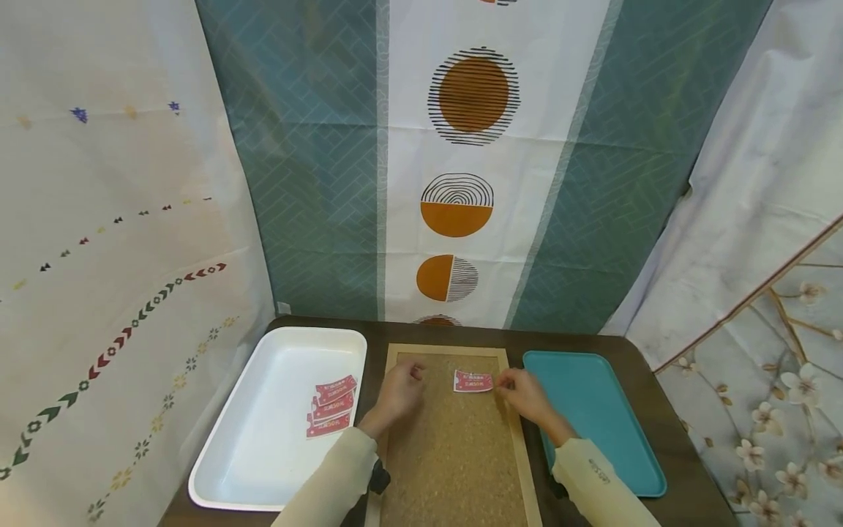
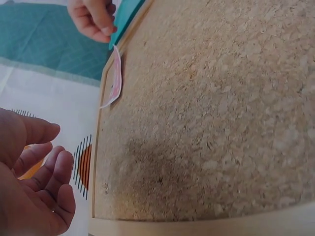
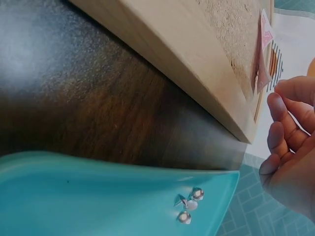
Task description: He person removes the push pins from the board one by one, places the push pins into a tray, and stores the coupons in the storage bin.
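Note:
A pink paper coupon (image 1: 473, 381) lies near the top of a wood-framed cork board (image 1: 454, 446); its ends curl up off the cork. My right hand (image 1: 523, 395) is at the coupon's right end, thumb and forefinger close together beside the edge. In the right wrist view, these fingers (image 3: 276, 105) hold nothing that I can see. Over the board's upper left part hovers my left hand (image 1: 400, 388), its fingers loosely bent. The left wrist view shows that hand (image 2: 37, 172) with nothing in it, away from the coupon (image 2: 116, 81).
Left of the board stands a white tray (image 1: 230, 424) with several pink coupons (image 1: 332, 406) overlapping at its right side. A teal tray (image 1: 593, 410) on the right holds several silver thumbtacks (image 3: 189, 205). The dark wooden table (image 3: 98, 98) shows between board and tray.

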Demonstrator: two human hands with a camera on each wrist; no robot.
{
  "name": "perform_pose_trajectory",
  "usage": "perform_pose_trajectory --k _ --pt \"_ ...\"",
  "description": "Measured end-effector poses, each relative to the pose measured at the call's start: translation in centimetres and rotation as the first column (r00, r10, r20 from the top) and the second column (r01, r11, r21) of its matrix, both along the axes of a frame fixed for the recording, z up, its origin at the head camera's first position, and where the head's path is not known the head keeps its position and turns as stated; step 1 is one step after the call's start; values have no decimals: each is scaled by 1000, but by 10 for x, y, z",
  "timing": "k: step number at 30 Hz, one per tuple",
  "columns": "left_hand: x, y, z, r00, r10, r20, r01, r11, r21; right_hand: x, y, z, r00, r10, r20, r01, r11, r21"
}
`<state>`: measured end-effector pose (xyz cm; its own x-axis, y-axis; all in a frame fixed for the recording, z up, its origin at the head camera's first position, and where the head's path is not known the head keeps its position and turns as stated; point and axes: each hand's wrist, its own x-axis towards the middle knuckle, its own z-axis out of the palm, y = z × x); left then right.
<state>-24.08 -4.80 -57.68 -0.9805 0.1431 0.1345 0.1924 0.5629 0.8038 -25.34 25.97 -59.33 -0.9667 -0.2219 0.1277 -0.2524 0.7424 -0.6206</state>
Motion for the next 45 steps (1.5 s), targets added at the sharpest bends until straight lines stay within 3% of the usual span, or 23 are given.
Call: perform_pose_trajectory --k 12,21,29,37,45 --pt "-2 21 -1 996 -77 36 76 996 41 -8 -12 -5 999 -27 35 27 1000 12" --pt "-3 32 -4 993 -53 104 51 998 25 -15 -24 0 999 -26 19 26 999 24" --pt "-2 38 -10 987 -51 154 47 999 27 -20 -28 -2 996 -58 63 58 998 2" --pt "-7 48 -15 992 -64 109 62 998 22 -26 -33 1 996 -66 60 66 998 2" --pt "-7 56 -22 989 -64 130 62 998 22 -32 -35 -8 995 -69 69 70 997 -19"
